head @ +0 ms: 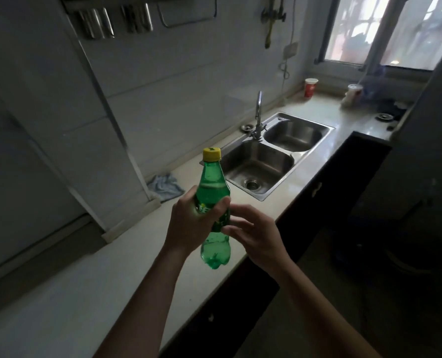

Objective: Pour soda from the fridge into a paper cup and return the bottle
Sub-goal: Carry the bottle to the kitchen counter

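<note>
A green soda bottle [214, 182] with a yellow cap [211, 154] stands upright in the air above the counter's front part. My left hand [188, 226] grips it around the label, thumb across the front. My right hand [256, 236] hovers just to the right of the bottle with fingers spread and relaxed, its fingertips close to the label; whether they touch it I cannot tell. A red and white paper cup [310, 87] stands far back on the counter near the window. The cap sits on the bottle.
A pale counter [90, 280] runs along the wall. A steel double sink [315, 147] with a faucet [258, 112] lies behind the bottle. A blue cloth [164, 186] lies left of the sink. Another cup [354, 93] and dark items sit near the window.
</note>
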Motion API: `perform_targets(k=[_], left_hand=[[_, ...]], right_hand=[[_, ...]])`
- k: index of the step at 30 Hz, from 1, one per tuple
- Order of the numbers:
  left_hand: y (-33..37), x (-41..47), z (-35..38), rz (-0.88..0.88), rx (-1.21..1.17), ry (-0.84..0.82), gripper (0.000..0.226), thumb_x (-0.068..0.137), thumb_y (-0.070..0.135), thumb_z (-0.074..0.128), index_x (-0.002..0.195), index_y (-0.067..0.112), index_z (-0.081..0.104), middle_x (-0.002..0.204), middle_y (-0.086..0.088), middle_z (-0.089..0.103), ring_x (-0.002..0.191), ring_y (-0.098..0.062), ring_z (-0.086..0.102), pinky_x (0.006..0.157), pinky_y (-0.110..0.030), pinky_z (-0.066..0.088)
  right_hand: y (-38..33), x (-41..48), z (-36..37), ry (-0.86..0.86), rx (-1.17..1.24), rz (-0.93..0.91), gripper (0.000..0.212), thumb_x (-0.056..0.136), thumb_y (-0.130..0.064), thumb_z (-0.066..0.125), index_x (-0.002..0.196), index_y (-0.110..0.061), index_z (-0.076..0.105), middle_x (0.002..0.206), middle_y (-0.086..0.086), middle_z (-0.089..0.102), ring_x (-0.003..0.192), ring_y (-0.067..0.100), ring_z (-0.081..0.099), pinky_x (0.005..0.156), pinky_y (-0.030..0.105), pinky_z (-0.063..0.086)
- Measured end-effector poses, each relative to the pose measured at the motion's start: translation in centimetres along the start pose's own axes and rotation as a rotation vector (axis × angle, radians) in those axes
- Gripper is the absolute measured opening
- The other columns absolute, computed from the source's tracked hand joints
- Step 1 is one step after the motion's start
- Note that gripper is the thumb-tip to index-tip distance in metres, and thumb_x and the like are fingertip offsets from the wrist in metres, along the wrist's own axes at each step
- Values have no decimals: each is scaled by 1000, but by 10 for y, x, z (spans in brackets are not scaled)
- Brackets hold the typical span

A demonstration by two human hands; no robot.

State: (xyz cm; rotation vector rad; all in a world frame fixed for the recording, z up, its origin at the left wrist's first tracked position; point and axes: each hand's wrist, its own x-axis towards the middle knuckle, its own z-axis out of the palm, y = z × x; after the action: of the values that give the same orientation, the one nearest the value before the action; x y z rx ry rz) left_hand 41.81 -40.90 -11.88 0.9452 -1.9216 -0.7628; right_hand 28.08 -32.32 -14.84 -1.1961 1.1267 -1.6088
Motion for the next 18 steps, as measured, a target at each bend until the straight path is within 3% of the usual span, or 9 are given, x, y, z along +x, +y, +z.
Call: perform_targets(k=[5, 11, 18], left_hand=[[28, 29, 43, -111, 13, 31, 50, 71, 73, 56, 89, 28, 65, 78, 12, 67, 71, 0, 64, 60, -11, 45], [18, 40, 72, -156, 66, -5, 63, 70, 77, 60, 97, 20, 67, 83, 5, 70, 74, -10, 67, 66, -38, 57], [-2, 79, 129, -122, 47, -96, 56, 73, 71, 63, 91, 18, 63, 77, 9, 66, 69, -6, 64, 58, -21, 49]], right_hand=[[-5, 35, -61, -70, 10, 23, 39, 80, 6, 71, 118, 0, 61, 114, 11, 70, 105, 26, 69, 87, 38, 57], [19, 48, -92, -76, 24, 69, 41, 79, 5, 73, 117, -1, 61, 113, 10, 70, 104, 25, 69, 87, 42, 57], [33, 70, -144, -11, -78, 114, 40, 81, 1, 74, 117, -11, 63, 115, 3, 70, 106, 21, 68, 86, 38, 57]])
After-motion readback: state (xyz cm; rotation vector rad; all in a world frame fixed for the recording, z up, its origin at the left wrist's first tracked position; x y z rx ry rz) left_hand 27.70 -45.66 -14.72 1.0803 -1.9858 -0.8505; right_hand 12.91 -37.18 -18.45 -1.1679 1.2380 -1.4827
